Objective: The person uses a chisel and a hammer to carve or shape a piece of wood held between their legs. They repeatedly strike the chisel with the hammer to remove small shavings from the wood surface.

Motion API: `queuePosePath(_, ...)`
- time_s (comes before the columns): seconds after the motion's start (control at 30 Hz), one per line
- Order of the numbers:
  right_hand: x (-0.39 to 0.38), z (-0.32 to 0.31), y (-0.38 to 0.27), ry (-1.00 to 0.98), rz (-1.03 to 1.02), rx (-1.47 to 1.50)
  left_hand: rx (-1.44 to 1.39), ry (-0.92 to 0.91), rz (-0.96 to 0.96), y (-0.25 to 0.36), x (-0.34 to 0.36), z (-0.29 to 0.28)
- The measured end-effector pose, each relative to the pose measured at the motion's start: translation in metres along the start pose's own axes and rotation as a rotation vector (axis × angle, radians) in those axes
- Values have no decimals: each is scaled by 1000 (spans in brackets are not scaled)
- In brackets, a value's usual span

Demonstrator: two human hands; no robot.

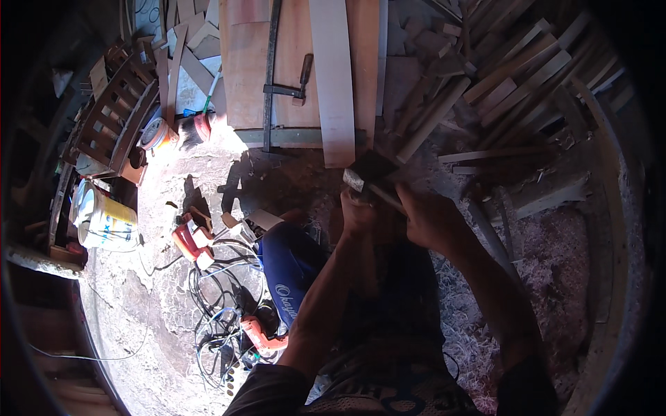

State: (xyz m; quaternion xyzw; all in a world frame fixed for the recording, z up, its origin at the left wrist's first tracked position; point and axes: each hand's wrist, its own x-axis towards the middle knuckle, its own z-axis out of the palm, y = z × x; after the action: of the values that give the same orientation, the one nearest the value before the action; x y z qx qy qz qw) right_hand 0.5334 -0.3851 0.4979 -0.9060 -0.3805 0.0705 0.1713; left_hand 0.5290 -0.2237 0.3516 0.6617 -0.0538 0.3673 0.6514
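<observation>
My right hand (423,215) is closed around the handle of a hammer (372,173) with a dark, blocky head. That head is directly above my left hand (357,216), which is closed in a fist. What the left fist grips is hidden by the hammer head and the shadow. Just beyond both hands, the near end of a long pale board (333,90) reaches toward me. It lies over wider reddish-brown panels (243,69). A long bar clamp (269,90) with a dark handle rests on those panels.
To my left are a red power tool (187,239), an orange corded tool (260,338), tangled cables (215,291), a white bucket (107,222), a can (158,133) and a slatted wooden piece (114,114). Timber offcuts (513,76) crowd the far right; wood shavings (548,277) cover the floor nearer me.
</observation>
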Motion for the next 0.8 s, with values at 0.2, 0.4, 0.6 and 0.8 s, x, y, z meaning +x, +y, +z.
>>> queuePosePath(0.2, 0, -50, -33, 115, -35, 192, -210, 6, -316, -11, 10, 2)
queuePosePath(0.4, 53, -66, -47, 546, -130, 250, 83, 57, -376, -64, 71, -4)
queuePosePath(0.6, 8, 15, 31, -38, 196, 103, 16, 2, -299, 11, -18, 1)
queuePosePath(0.8, -73, 160, 92, 295, 285, 125, 214, 244, -419, -47, 55, 10)
